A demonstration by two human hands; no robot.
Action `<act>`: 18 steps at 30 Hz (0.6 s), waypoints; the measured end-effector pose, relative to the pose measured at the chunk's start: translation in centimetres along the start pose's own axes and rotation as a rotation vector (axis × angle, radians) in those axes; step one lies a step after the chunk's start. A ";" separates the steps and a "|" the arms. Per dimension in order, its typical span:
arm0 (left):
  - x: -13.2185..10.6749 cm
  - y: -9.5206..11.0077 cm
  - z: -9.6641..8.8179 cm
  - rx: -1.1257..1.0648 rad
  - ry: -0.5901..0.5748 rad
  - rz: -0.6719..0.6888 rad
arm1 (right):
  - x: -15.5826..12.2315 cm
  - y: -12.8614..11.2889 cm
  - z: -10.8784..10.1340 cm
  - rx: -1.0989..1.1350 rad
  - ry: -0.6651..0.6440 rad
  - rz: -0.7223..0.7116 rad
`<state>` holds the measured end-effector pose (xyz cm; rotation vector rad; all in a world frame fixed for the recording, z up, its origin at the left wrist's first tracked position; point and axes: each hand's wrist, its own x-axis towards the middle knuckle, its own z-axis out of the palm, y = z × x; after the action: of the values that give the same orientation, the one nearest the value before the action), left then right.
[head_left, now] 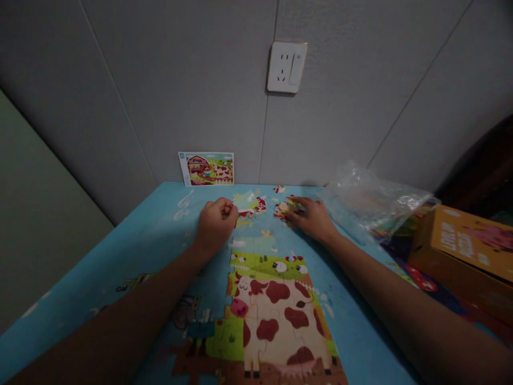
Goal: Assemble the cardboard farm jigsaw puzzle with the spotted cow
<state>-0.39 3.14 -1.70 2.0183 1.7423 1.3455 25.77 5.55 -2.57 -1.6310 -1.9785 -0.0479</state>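
Observation:
My left hand (215,223) is closed in a pinch on a light green puzzle piece (246,201), held just above the blue table (152,230) near its far edge. My right hand (313,218) rests on a small heap of loose puzzle pieces (281,208), with its fingers curled over them. Between my forearms lies the part-built farm puzzle (272,305) with a brown-spotted cow, sheep and green grass. A few loose pieces (256,206) lie between my two hands.
A reference picture card (206,168) leans on the grey wall at the table's back edge. A crumpled clear plastic bag (371,200) lies at the right. An orange puzzle box (467,248) stands at the far right. A white wall socket (286,67) sits above.

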 end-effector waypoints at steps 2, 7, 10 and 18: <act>0.3 -0.5 -0.2 0.037 0.043 -0.116 | 0.0 0.3 0.4 -0.042 -0.067 0.026; 0.6 -1.1 -0.4 0.199 -0.008 -0.323 | 0.1 0.3 0.4 -0.032 -0.060 0.082; 0.6 -1.2 -0.5 0.316 0.021 -0.333 | 0.3 -0.1 -0.5 0.048 0.032 0.166; -0.6 0.7 -0.5 -0.122 -0.186 0.249 | -1.8 -4.5 -1.6 0.359 0.081 -0.326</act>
<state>-0.18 2.21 -1.34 2.2658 1.3345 1.2465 22.49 2.15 -0.59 -1.0593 -2.0324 0.1105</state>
